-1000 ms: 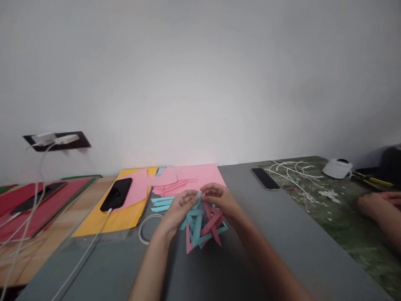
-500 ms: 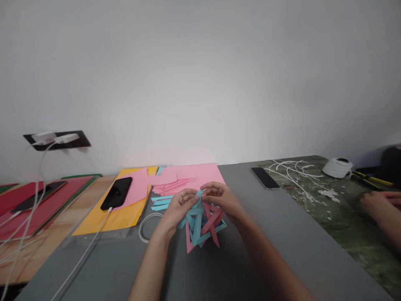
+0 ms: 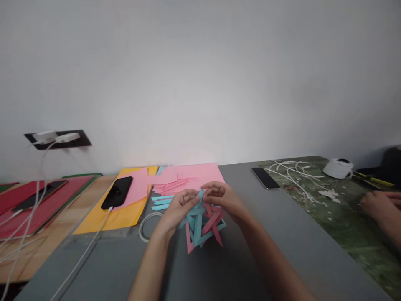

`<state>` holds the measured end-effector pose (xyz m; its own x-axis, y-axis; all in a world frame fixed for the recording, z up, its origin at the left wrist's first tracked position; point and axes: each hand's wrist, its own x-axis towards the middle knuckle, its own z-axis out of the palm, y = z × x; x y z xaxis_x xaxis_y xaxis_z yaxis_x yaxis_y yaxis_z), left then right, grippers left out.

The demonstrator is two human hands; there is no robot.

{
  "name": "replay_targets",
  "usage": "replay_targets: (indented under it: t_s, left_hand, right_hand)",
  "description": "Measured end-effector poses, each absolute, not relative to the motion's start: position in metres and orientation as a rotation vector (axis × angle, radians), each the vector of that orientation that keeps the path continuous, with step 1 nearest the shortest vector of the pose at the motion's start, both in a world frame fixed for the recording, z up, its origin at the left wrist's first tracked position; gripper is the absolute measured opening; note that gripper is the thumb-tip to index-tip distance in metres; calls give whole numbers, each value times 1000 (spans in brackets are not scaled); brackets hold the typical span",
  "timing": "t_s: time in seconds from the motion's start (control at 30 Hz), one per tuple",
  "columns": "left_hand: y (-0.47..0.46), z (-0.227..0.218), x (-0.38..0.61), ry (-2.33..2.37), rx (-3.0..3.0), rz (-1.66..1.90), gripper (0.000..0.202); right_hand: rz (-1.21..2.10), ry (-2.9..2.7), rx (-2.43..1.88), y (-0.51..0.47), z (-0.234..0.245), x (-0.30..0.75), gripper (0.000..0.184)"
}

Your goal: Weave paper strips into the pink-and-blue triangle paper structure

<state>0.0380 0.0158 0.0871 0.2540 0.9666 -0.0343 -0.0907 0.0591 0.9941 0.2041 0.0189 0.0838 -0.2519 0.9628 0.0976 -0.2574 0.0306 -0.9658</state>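
Note:
An openwork shape of folded blue and pink paper strips [image 3: 198, 230] hangs between my hands above the grey table. My left hand [image 3: 178, 210] is closed, its thumb and fingers pinching a blue paper strip [image 3: 199, 195] at the top of the shape. Curled round the upper right side, my right hand [image 3: 226, 202] has thumb and fingertips closed at the same strip, beside a pink strip. The fingertips partly hide the spot where they meet the paper. Pink ends point down below.
Loose blue strips [image 3: 161, 202], pink strips [image 3: 175, 186] and pink sheets [image 3: 200, 170] lie behind my hands. To the left are a coiled white cable [image 3: 141, 229] and a charging phone [image 3: 117, 193]; another phone [image 3: 265, 178] lies right. A co-worker's hand [image 3: 377, 207] is far right.
Both hands stay almost in place on the paper shape. The right fingertips have shifted slightly, and a lower pink strip end has swung a little to the right.

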Motion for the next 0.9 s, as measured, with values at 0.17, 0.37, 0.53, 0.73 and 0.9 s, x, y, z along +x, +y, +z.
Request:
replay_targets:
  t_s: [0.17, 0.37, 0.53, 0.73, 0.9]
  left_hand:
    - [16, 88, 39, 952, 1204, 1007, 33]
    - [17, 85, 37, 931, 1218, 988, 34]
    - [18, 84, 37, 902, 1241, 977, 35]
    - [17, 85, 38, 895, 1246, 980, 34]
    - [18, 84, 38, 922, 1246, 995, 32]
  right_hand:
    - [1437, -1243, -831, 20, 81, 203, 33]
    - [1461, -1213, -840, 20, 81, 202, 32]
    - [1451, -1179, -848, 20, 80, 201, 31]
    - [1448, -1179, -844, 20, 79, 201, 31]
    - [1446, -1181, -844, 21, 77, 201, 31]
